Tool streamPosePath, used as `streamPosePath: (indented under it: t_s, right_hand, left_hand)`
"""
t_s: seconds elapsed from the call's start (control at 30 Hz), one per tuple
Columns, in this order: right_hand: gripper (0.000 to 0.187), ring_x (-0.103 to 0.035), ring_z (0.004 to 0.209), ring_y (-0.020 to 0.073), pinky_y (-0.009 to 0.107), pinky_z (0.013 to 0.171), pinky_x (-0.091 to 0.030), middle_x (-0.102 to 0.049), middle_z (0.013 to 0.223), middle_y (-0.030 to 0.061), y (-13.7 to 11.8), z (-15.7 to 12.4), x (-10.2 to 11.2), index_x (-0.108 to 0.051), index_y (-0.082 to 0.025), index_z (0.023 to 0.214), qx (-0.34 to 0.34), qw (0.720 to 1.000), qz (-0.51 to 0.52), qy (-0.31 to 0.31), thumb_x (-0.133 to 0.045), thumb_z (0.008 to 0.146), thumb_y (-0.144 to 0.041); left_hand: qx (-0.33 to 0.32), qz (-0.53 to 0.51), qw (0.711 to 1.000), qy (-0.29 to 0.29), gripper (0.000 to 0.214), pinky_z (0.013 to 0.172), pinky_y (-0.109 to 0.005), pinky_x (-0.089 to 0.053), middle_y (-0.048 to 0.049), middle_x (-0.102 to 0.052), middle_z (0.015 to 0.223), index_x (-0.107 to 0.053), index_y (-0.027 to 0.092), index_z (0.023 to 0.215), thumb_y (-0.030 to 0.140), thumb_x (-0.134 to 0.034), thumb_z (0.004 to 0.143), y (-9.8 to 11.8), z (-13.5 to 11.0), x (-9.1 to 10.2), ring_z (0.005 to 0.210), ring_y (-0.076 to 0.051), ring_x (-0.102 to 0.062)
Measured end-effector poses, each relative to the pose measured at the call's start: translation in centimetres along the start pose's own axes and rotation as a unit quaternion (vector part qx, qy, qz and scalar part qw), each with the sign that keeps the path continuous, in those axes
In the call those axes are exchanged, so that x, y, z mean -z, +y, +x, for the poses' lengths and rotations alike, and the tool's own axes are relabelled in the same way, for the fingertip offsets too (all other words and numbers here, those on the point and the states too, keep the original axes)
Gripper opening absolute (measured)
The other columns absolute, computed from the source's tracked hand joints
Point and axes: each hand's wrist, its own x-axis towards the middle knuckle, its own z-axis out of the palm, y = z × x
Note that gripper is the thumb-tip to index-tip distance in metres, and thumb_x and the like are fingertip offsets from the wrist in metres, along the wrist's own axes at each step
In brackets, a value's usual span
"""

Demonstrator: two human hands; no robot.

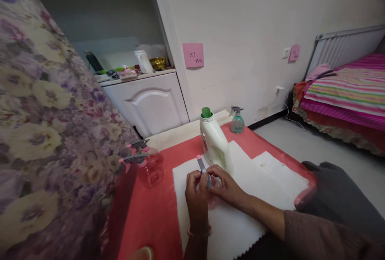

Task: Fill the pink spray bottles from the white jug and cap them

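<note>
**Both hands clamped on a spray bottle**

The left hand (196,189) pinched the grey spray head (202,166), fingers closed tight on it. The right hand (225,185) was wrapped round the pink spray bottle (214,202) beneath, which was mostly hidden. It all sat over the white cloth (240,220) on the red table (150,216), just in front of the white jug (215,143). Two more pink sprayers (148,167) stood left, and a teal sprayer (237,122) stood at the far edge.
</note>
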Motion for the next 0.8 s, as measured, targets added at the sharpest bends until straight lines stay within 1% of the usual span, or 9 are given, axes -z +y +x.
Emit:
streamPosePath:
  t_s: [0.1, 0.17, 0.27, 0.33, 0.4, 0.53, 0.67, 0.73, 0.8]
  right_hand:
    - [0.055, -0.054, 0.107, 0.0238, 0.038, 0.093, -0.043, -0.057, 0.112, 0.0042, 0.6, -1.1, -0.4, -0.058, -0.024, 0.116, -0.041, 0.999, -0.024, 0.017, -0.077, 0.065, -0.014]
    - [0.06, -0.053, 0.11, 0.0247, 0.04, 0.097, -0.041, -0.055, 0.115, 0.0052, 0.9, -1.7, -0.5, -0.056, -0.023, 0.118, -0.055, 0.997, -0.036, 0.03, -0.076, 0.063, -0.011]
    - [0.053, -0.052, 0.112, 0.0252, 0.042, 0.098, -0.04, -0.054, 0.115, 0.0061, 0.8, -2.3, -0.6, -0.055, -0.022, 0.117, -0.044, 0.997, -0.045, 0.043, -0.073, 0.067, -0.013]
    - [0.046, -0.052, 0.112, 0.0251, 0.042, 0.098, -0.04, -0.054, 0.114, 0.0061, 0.5, -2.3, -0.5, -0.055, -0.022, 0.114, -0.034, 0.997, -0.049, 0.055, -0.071, 0.071, -0.015]
    - [0.04, -0.052, 0.112, 0.0249, 0.041, 0.097, -0.041, -0.054, 0.113, 0.0058, 0.1, -2.2, -0.5, -0.056, -0.023, 0.111, -0.025, 0.996, -0.051, 0.066, -0.069, 0.073, -0.016]
    - [0.033, -0.052, 0.11, 0.0237, 0.039, 0.096, -0.042, -0.054, 0.111, 0.0051, -0.3, -1.5, -0.5, -0.058, -0.023, 0.103, -0.01, 0.996, -0.046, 0.078, -0.07, 0.073, -0.016]
    - [0.018, -0.054, 0.105, 0.0223, 0.037, 0.094, -0.044, -0.055, 0.107, 0.0052, -0.6, -1.1, -0.3, -0.061, -0.022, 0.096, 0.008, 0.995, -0.043, 0.084, -0.067, 0.08, -0.02]
    - [0.013, -0.054, 0.104, 0.0222, 0.037, 0.093, -0.044, -0.055, 0.107, 0.0057, -0.9, -1.0, 0.1, -0.062, -0.022, 0.097, 0.017, 0.996, -0.043, 0.072, -0.064, 0.083, -0.023]
    - [0.013, -0.054, 0.104, 0.0226, 0.037, 0.093, -0.044, -0.056, 0.107, 0.0063, -1.3, -0.9, 0.6, -0.063, -0.022, 0.099, 0.027, 0.998, -0.041, 0.049, -0.062, 0.086, -0.026]
  left_hand:
    - [0.014, -0.019, 0.999, -0.025, 0.029, 0.072, -0.027, -0.048, -0.0016, -0.063, 0.089, -0.06, 0.02, 0.092, 0.047, -0.051, 0.09, 0.0, -0.2, 0.4, 0.079, -0.016, -0.059]
    - [0.014, -0.032, 0.999, -0.036, 0.034, 0.077, -0.029, -0.049, -0.0041, -0.066, 0.097, -0.062, 0.019, 0.1, 0.048, -0.045, 0.093, -0.1, -0.2, 0.9, 0.086, -0.018, -0.061]
    - [-0.004, -0.013, 0.999, -0.035, 0.039, 0.088, -0.033, -0.048, -0.007, -0.067, 0.103, -0.065, 0.018, 0.103, 0.046, -0.039, 0.095, -0.7, 0.0, 1.8, 0.098, -0.021, -0.062]
    - [-0.026, 0.018, 0.999, -0.039, 0.037, 0.093, -0.034, -0.047, -0.0077, -0.067, 0.104, -0.066, 0.018, 0.098, 0.044, -0.04, 0.095, -1.5, 0.1, 2.4, 0.101, -0.022, -0.061]
    - [-0.048, 0.039, 0.997, -0.055, 0.034, 0.095, -0.036, -0.046, -0.0082, -0.067, 0.106, -0.066, 0.018, 0.098, 0.042, -0.042, 0.094, -2.2, 0.2, 2.7, 0.103, -0.022, -0.06]
    - [-0.077, 0.066, 0.991, -0.084, 0.029, 0.098, -0.038, -0.045, -0.0085, -0.066, 0.111, -0.067, 0.02, 0.102, 0.036, -0.045, 0.093, -3.0, 0.1, 2.9, 0.107, -0.022, -0.059]
    - [-0.107, 0.093, 0.986, -0.083, 0.025, 0.097, -0.039, -0.047, -0.0084, -0.066, 0.109, -0.07, 0.02, 0.099, 0.031, -0.048, 0.09, -3.1, -0.2, 2.8, 0.106, -0.022, -0.06]
    - [-0.12, 0.101, 0.984, -0.082, 0.025, 0.096, -0.039, -0.047, -0.0081, -0.066, 0.107, -0.07, 0.02, 0.099, 0.028, -0.049, 0.09, -3.1, -0.3, 2.9, 0.105, -0.022, -0.06]
    - [-0.133, 0.105, 0.982, -0.087, 0.025, 0.096, -0.039, -0.048, -0.0077, -0.066, 0.106, -0.07, 0.02, 0.099, 0.026, -0.048, 0.089, -3.0, -0.4, 3.0, 0.105, -0.022, -0.06]
